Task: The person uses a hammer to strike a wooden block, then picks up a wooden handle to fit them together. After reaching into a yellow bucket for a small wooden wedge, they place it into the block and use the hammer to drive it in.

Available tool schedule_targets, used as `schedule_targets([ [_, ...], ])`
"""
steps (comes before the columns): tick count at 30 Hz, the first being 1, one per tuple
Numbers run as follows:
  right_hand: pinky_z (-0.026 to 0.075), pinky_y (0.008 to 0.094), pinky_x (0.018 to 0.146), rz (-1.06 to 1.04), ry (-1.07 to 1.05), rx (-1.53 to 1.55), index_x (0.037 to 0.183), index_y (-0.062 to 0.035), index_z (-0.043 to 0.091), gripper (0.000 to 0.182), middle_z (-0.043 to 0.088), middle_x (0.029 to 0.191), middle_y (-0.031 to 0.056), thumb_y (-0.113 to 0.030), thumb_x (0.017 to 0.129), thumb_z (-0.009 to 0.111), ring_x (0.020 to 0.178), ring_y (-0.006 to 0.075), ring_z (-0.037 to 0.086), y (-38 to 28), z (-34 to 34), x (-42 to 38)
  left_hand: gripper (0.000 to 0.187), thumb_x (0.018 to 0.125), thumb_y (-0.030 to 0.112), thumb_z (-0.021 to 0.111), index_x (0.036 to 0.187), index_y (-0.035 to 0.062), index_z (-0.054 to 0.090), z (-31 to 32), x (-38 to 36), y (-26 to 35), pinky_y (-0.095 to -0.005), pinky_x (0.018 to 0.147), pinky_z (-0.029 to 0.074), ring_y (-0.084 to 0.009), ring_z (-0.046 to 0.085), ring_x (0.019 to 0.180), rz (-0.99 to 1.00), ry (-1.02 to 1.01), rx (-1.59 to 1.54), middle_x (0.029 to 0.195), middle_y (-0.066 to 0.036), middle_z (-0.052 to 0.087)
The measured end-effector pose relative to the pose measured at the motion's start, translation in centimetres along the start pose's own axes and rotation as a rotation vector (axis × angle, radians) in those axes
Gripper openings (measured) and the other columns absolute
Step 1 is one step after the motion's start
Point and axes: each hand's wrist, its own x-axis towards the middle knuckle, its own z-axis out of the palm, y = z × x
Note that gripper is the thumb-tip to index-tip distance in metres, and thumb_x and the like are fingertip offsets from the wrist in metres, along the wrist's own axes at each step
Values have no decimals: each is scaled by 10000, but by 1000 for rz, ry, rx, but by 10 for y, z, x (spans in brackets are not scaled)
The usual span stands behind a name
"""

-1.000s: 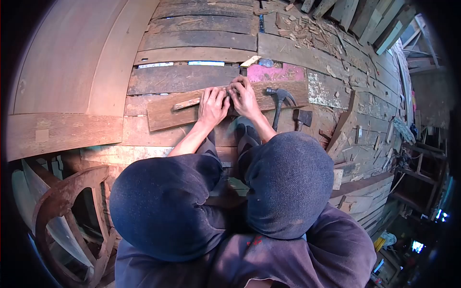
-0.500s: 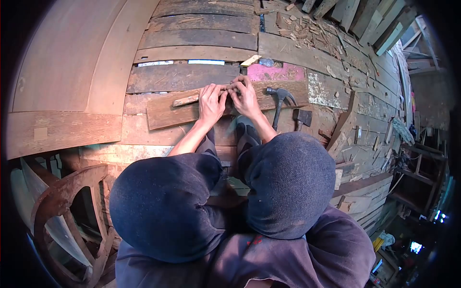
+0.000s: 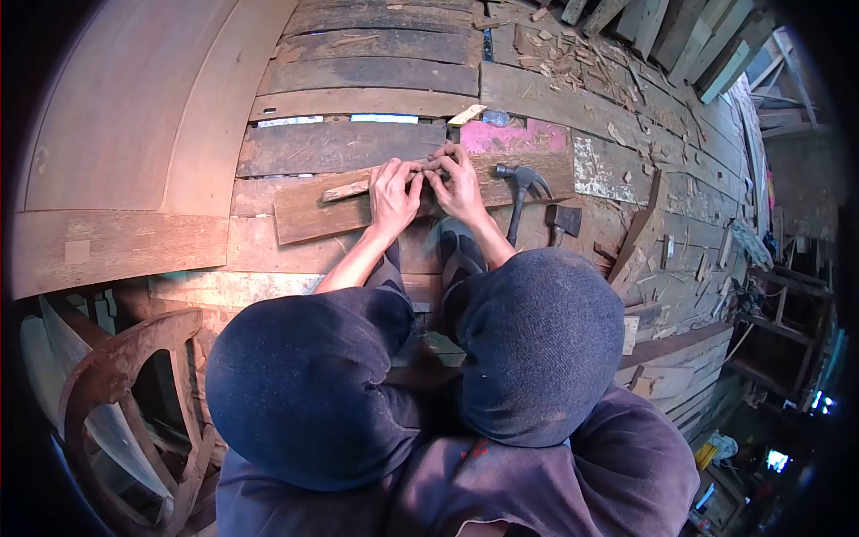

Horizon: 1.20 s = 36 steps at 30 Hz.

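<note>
A narrow wooden strip [image 3: 346,190] lies slantwise over a wide plank [image 3: 309,215] on the floor. My left hand [image 3: 394,199] is closed round the strip near its right part. Close beside it, my right hand [image 3: 456,186] has its fingers pinched together at the strip's right end; whether something small is between the fingertips is too small to tell. On the plank's right part rests the head of a claw hammer [image 3: 519,192], its handle pointing toward me. Right of it is a dark block-headed mallet [image 3: 563,219].
Large wooden panels [image 3: 116,116] stand at the left, above a curved wooden frame [image 3: 107,367]. Wood chips [image 3: 573,67] litter the slatted floor at the upper right. A board [image 3: 642,228] lies right of the mallet. Upright planks [image 3: 689,40] fill the top right corner.
My right fingers have shifted very slightly at the strip's end. Both hands otherwise keep their place and their closed hold.
</note>
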Motion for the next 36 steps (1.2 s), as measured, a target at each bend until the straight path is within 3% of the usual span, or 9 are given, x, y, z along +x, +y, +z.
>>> schedule_targets([
  [12, 526, 407, 872, -51, -16, -76, 997, -53, 719, 214, 599, 1107, 139, -75, 789, 764, 1035, 314, 633, 3, -7, 2, 132, 867, 129, 696, 980, 62, 676, -1, -1, -2, -437, 838, 444, -337, 630, 879, 5, -28, 18, 886, -118, 643],
  [36, 534, 437, 846, -84, -75, -58, 957, 7, 665, 222, 576, 1124, 193, -52, 770, 770, 996, 379, 631, 6, -11, 9, 128, 878, 145, 696, 986, 75, 692, -1, 3, -1, -423, 791, 424, -312, 635, 861, -13, -11, -1, 886, -103, 650],
])
